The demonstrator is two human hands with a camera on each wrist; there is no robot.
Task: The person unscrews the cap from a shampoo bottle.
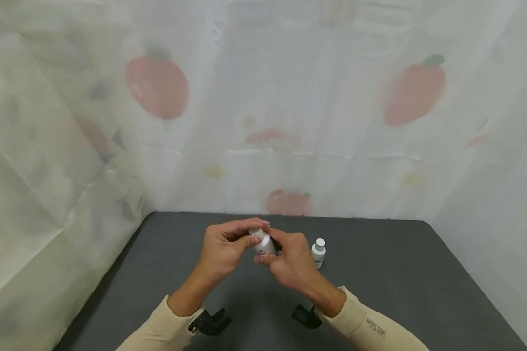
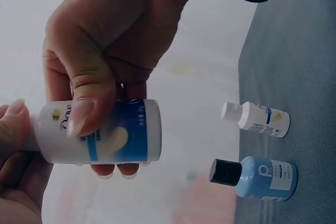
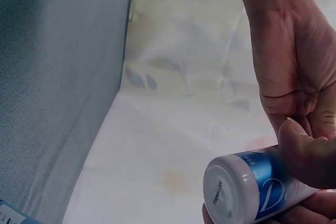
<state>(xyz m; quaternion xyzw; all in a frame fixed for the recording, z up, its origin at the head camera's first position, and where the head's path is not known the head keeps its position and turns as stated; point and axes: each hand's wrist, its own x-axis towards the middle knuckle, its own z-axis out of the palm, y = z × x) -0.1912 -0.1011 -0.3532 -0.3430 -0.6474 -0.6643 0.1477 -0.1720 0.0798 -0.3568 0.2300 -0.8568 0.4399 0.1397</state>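
Observation:
A small white-and-blue lotion bottle (image 1: 265,246) with a white cap is held above the table between both hands. My right hand (image 1: 294,261) grips its body, the thumb lying across the label in the left wrist view. At the cap end, my left hand (image 1: 221,248) pinches the white cap with thumb and fingers. The right wrist view shows the round white base of the bottle (image 3: 226,195) tilted towards the camera. Just right of my right hand, a second small white bottle (image 1: 318,253) stands upright on the table.
A light blue bottle (image 2: 268,177) with a black cap stands near the second white bottle, mostly hidden behind my right hand in the head view. The dark grey table (image 1: 386,273) meets pale printed curtains (image 1: 334,107) at the back and sides.

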